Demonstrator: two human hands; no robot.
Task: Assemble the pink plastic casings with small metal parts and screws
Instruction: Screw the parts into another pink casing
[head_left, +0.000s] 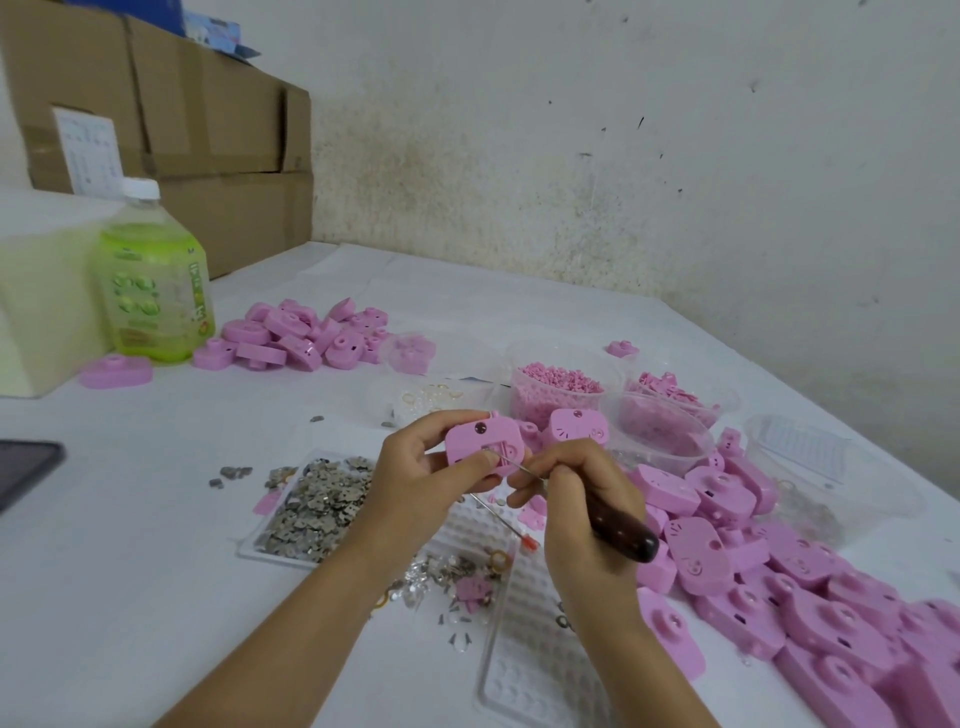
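Observation:
My left hand (423, 470) grips a pink plastic casing (480, 439) and holds it up above the table, thumb pressed on its open face. My right hand (574, 486) grips a screwdriver with a dark wooden handle (618, 525); its thin metal shaft reaches into the casing's opening beside my left thumb. Below my hands lie a tray of small grey metal parts (311, 501) and a scatter of clear and metal bits (447, 571).
A large heap of pink casings (779, 582) fills the right side, a smaller heap (301, 335) lies at the back left. Clear tubs of pink small parts (558, 387) stand behind my hands. A green bottle (153, 280), cardboard boxes (171, 114) and a phone (26, 470) sit at left.

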